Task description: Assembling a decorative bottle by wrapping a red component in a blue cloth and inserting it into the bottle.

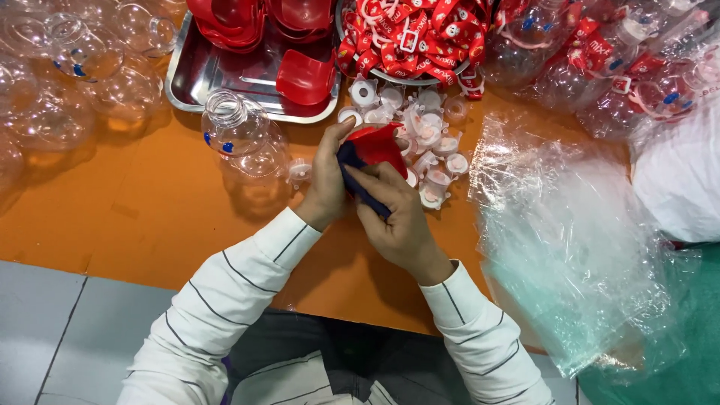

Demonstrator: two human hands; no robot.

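Both hands meet over the orange surface (150,217). The left hand (327,180) holds a red plastic piece (379,146) from the left side, its fingers curled around the edge and its thumb up by the top. The right hand (394,214) presses a dark blue cloth (358,180) against the red piece, with its fingers closed on the cloth. The red piece is up off the surface, between the two hands.

Just behind the hands lies a heap of small white caps (420,127). To the left of the hands, a clear plastic bottle (240,139) lies on the surface, close to the left hand but not touching it. Behind it is a metal tray (195,75) with more red pieces (305,77) in it. A bowl full of red straps (412,34) is at the back. A crinkly clear plastic bag (570,240) lies to the right. More clear bottles (67,67) are piled at the far left.
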